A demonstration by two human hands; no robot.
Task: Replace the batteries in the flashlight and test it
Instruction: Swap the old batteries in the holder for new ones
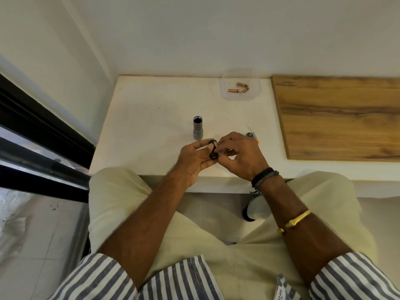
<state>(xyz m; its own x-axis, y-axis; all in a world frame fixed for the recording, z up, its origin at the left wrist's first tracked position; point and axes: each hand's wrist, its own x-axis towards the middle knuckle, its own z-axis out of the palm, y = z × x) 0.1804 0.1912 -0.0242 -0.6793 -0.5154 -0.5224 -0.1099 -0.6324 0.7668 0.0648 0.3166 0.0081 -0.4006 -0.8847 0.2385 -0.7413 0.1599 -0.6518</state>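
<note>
White ledge (151, 118), frame centre: flashlight body (197, 128) stood upright, open end up, prob. ready for refill. Clear tray (255, 94), upper right, w/ three batteries (238, 88). Left hand (194, 158) gripped black battery holder (213, 151); right hand (240, 154) fingertips pinched at it.

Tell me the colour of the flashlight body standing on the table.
Grey flashlight body, with a dark open top; the head view shows it.

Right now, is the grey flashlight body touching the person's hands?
Apart. The head view shows the flashlight body standing upright on the white table, with bare tabletop between it and both the left hand and right hand.
</note>
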